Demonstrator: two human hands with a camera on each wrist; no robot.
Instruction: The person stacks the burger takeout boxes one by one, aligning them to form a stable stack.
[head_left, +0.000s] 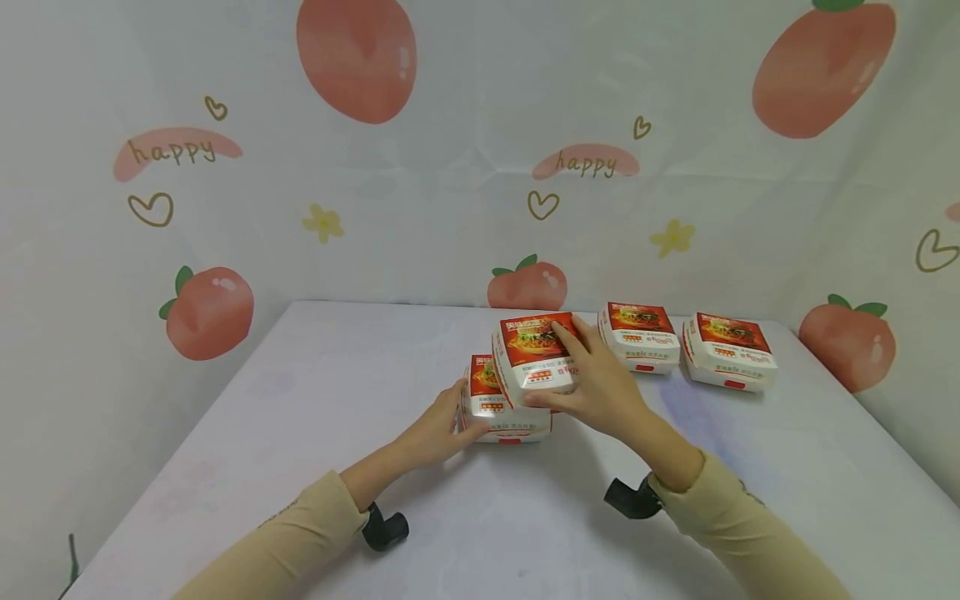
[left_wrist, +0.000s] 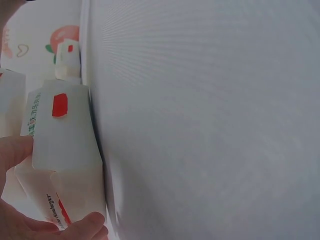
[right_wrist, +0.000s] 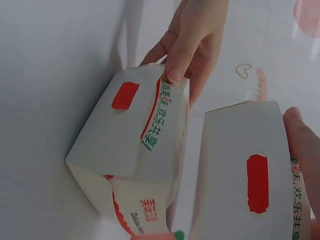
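Note:
My right hand grips a white-and-red paper burger box, slightly tilted, by its right side. In the head view it overlaps a second burger box on the table; the right wrist view shows a gap between the two. My left hand holds that lower box at its left end. Its thumb lies on the front edge, and its fingers reach along the side in the left wrist view. Each box has a red tab on its front, and the upper one partly hides the lower one's printed lid.
Two more burger boxes, one behind my right hand and another farther right, sit near the back edge of the white table. A white curtain with fruit prints hangs behind it.

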